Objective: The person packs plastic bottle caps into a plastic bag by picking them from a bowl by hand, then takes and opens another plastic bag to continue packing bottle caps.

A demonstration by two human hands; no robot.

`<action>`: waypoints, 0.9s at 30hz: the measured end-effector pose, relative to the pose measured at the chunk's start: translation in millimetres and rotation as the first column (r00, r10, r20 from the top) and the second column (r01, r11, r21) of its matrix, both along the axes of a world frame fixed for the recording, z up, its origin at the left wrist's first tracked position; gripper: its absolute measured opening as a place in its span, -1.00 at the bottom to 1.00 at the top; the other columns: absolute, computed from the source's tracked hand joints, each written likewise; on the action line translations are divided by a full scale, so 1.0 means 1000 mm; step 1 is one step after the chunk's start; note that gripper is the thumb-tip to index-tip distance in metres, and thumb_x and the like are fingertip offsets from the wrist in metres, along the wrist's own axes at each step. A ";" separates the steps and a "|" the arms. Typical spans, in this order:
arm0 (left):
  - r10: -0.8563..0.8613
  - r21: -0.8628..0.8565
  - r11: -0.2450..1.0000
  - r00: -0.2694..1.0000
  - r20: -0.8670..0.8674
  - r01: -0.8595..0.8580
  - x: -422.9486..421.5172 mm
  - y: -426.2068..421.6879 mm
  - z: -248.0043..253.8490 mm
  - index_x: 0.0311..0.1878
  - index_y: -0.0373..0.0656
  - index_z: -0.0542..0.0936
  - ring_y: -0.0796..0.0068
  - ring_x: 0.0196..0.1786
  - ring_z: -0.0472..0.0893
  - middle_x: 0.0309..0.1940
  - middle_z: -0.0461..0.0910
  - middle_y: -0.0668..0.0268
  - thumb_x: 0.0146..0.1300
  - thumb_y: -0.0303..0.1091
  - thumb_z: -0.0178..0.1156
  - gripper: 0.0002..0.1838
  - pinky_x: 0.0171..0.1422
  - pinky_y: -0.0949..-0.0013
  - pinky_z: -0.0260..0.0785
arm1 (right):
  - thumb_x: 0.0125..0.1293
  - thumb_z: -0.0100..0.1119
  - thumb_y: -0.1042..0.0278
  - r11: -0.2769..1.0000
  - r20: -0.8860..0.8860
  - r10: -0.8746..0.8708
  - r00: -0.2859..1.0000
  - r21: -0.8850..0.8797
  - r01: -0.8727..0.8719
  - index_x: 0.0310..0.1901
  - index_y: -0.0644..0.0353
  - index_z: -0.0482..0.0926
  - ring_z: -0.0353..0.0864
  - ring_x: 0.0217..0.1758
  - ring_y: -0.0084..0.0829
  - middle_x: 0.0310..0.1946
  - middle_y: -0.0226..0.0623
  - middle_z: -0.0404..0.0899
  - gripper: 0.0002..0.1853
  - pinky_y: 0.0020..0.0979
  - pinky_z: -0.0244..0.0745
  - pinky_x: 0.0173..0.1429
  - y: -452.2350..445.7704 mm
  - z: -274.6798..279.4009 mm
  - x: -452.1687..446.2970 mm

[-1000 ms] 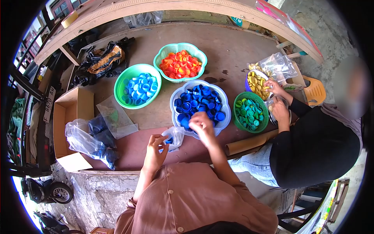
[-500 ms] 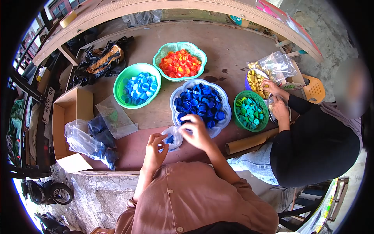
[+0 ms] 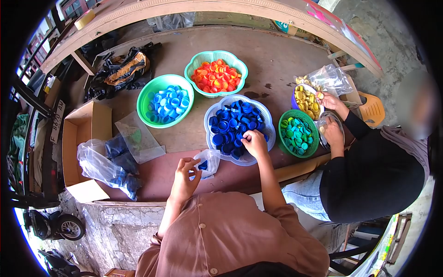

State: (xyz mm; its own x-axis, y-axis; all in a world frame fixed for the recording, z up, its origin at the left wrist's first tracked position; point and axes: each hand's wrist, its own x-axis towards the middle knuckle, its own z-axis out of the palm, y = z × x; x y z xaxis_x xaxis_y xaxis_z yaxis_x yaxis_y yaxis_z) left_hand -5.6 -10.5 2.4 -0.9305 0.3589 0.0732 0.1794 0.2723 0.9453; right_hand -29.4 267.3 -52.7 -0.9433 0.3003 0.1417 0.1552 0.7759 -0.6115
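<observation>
Brown cardboard forms an open box (image 3: 101,121) set at the left edge of the table (image 3: 272,60), toward the near-left corner. Beside it, a filled bag (image 3: 94,161) is laid near the front edge. Farther right and back, light blue caps (image 3: 170,104) are held in a green bowl (image 3: 142,108). Near the middle of the front edge, a small bag (image 3: 212,161) with something blue inside is met by the left hand (image 3: 186,177), thumb and forefinger curved in a loose ring; whether the film is gripped cannot be told. If it is held too loosely, the mouth could be folded shut and caps dropped toward the front edge. Dark blue caps (image 3: 234,123) are heaped in a pale blue basket (image 3: 271,134), right of the small bag. Over its near rim, the right hand (image 3: 253,142) is narrowed at the fingertips; a cap between them cannot be confirmed. Just beside, a dark green basket (image 3: 295,112) is placed, where a stray cap could be mixed in.
</observation>
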 end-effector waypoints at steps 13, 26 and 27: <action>-0.059 0.003 0.998 0.998 -0.010 0.059 0.002 0.003 0.005 -0.05 -0.25 0.54 0.56 -0.33 0.48 -0.16 0.38 0.21 -0.01 -0.69 0.14 -0.62 -0.22 0.51 0.49 | 0.17 0.14 0.33 0.813 -0.187 -0.293 0.938 -0.565 0.141 -0.28 0.32 0.51 0.58 -0.37 -0.47 -0.42 -0.29 0.54 -0.79 -0.49 0.46 -0.29 0.005 -0.016 0.015; -0.049 0.020 0.999 0.999 -0.016 0.050 0.003 0.001 0.002 -0.05 -0.27 0.53 0.57 -0.34 0.47 -0.18 0.37 0.22 -0.01 -0.71 0.12 -0.62 -0.23 0.51 0.48 | 0.33 -0.03 0.15 0.801 -0.157 -0.414 0.897 -0.531 0.277 -0.41 0.33 0.42 0.61 -0.57 -0.41 -0.66 -0.28 0.47 -0.65 -0.44 0.41 -0.47 -0.008 0.004 0.033; -0.051 0.020 0.999 0.999 -0.015 0.051 0.003 0.001 0.002 -0.05 -0.27 0.53 0.57 -0.34 0.47 -0.18 0.37 0.22 -0.01 -0.71 0.12 -0.62 -0.23 0.51 0.48 | 0.33 -0.03 0.15 0.800 -0.155 -0.415 0.896 -0.531 0.279 -0.41 0.33 0.42 0.61 -0.57 -0.41 -0.66 -0.28 0.47 -0.65 -0.44 0.41 -0.47 -0.008 0.007 0.035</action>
State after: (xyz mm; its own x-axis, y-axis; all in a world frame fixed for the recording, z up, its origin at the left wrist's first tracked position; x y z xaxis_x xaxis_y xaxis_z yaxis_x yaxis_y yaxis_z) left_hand -2.5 -9.7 4.4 -0.9099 0.4039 0.0942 0.2061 0.2433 0.9478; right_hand 5.7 258.9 -46.0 -0.7128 0.6935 0.1050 0.1448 0.2920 -0.9454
